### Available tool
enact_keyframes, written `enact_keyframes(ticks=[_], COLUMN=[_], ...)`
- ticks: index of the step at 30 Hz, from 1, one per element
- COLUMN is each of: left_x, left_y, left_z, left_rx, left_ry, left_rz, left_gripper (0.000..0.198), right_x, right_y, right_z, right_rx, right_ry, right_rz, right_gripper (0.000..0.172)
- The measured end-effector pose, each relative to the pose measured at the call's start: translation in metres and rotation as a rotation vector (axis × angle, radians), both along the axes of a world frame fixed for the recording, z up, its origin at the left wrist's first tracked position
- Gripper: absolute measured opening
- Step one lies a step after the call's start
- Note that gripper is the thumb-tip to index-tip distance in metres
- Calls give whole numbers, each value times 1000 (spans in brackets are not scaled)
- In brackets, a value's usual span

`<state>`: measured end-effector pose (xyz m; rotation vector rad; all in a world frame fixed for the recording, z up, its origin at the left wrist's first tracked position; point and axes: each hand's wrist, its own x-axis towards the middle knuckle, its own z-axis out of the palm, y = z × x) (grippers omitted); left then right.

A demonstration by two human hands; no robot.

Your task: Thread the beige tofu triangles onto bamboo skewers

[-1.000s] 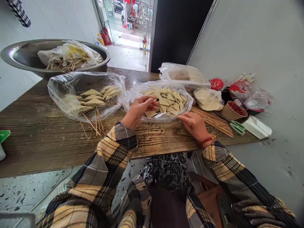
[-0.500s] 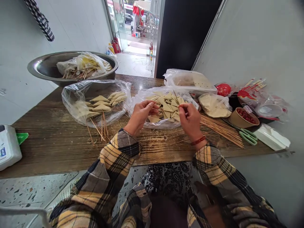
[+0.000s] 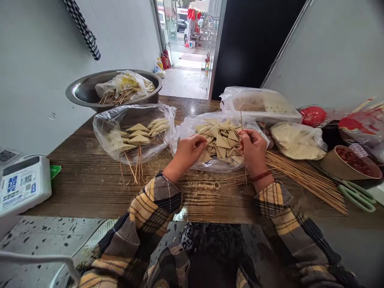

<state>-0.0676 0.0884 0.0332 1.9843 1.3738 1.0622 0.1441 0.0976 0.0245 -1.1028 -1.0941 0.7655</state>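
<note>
My right hand (image 3: 253, 150) pinches a thin wooden skewer (image 3: 245, 174), held almost upright, its upper end rising above the fingers. My left hand (image 3: 189, 154) is at the left edge of a pile of pale tan triangular pieces (image 3: 222, 142), looking like tofu. Its thumb and fingers are curved and slightly apart; no piece shows clearly between them. The pile lies in an opened clear plastic bag (image 3: 217, 165). To the left, a second plastic bag (image 3: 103, 140) holds triangles (image 3: 139, 139) in rows, with skewer ends (image 3: 139, 168) sticking out toward me.
A bundle of loose skewers (image 3: 306, 180) lies at the right, beside green-handled scissors (image 3: 357, 196) and a paper bowl of red contents (image 3: 333, 164). Bagged pale sheets (image 3: 298, 140) sit behind. A large metal basin (image 3: 81, 96) stands back left, and a white device (image 3: 27, 184) at the left edge.
The skewer in my right hand has swung from leaning to nearly upright. My left hand has turned palm-down and lowered toward the pile's left edge. The camera view has shifted left.
</note>
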Motion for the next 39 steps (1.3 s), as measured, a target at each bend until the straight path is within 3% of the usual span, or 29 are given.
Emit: enact_keyframes(ticks=[2, 5, 10, 15, 21, 27, 30, 33, 39], left_x=[-5, -10, -11, -9, -8, -9, -11, -12, -11], left_y=[-1, -3, -4, -6, -7, -6, -6, -6, -6], left_z=[3, 6, 4, 4, 10, 16, 17, 18, 19], left_rx=[73, 124, 135, 116, 8, -247, -349, -406, -474], left_ry=[244, 453, 609, 620, 235, -565, -866, -1047, -1191], left_rz=[-60, -167, -276, -278, -232, -128, -90, -89, -72], left_gripper=[15, 14, 24, 9, 6, 21, 27, 33, 19], right_x=[-2, -5, -4, -4, -7, -16, -22, -27, -36], right_y=[-3, -6, -7, -10, -15, -29, -37, -44, -52], right_z=[2, 5, 7, 8, 12, 19, 18, 14, 13], right_rx=[-2, 8, 17, 15, 7, -2, -32, -25, 95], right_ry=[28, -6, -1, 16, 44, 66, -18, -152, -499], right_rz=[23, 37, 22, 33, 76, 185, 284, 369, 373], right_gripper=[13, 14, 15, 15, 15, 15, 18, 23, 26])
